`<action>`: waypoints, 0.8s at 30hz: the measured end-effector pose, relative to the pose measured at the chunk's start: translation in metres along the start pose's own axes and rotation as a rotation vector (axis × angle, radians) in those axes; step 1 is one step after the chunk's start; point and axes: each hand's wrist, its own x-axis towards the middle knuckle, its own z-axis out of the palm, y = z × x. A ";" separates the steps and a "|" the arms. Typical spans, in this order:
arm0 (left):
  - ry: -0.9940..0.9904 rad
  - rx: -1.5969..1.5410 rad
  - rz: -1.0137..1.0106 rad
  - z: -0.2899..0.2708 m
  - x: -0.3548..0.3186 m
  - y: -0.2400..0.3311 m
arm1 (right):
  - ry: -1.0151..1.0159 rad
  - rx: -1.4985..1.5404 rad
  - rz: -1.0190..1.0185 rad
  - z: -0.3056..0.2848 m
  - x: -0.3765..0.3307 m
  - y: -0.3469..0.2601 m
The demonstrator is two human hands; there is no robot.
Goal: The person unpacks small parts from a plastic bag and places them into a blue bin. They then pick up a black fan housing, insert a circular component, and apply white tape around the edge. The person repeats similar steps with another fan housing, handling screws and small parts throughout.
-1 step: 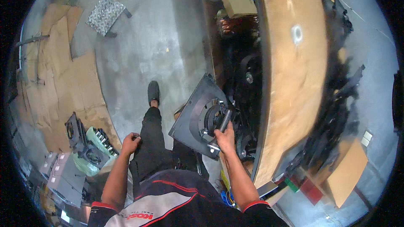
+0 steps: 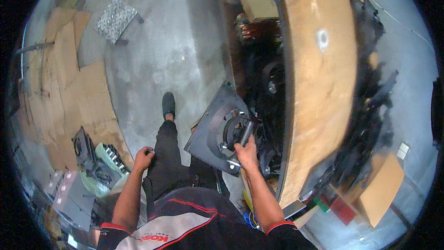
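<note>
A square dark-grey fan plate [image 2: 202, 135] leans at a tilt in front of me, a round opening and fan parts at its middle. My right hand [image 2: 247, 153] is closed around a dark bar [image 2: 248, 130] that crosses the fan opening. From this angle I cannot tell how the bar joins the plate. Beside my left thigh, my left hand [image 2: 144, 158] hangs with its fingers curled together. Whatever it may hold is hidden.
A long wooden bench top [image 2: 323, 92] runs along the right, with a cardboard box [image 2: 259, 3] and dark parts beneath. A metal-topped stool [image 2: 114, 20] stands far left. Flattened cardboard [image 2: 88, 92], fan frames [image 2: 83, 144] and a bag of metal cylinders [image 2: 113, 156] lie at left.
The whole view has shifted very slightly. Both hands keep their places, the right one still around the bar on the fan plate.
</note>
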 end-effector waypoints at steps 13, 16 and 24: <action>-0.159 -0.366 -0.026 -0.043 0.100 0.057 | -0.021 -0.086 -0.003 0.005 -0.026 -0.026; -0.096 -0.071 0.206 -0.037 0.095 0.148 | 0.029 0.056 -0.014 0.018 -0.025 0.008; -0.322 0.462 1.251 0.160 -0.013 0.488 | 0.180 0.063 0.290 0.031 -0.035 0.145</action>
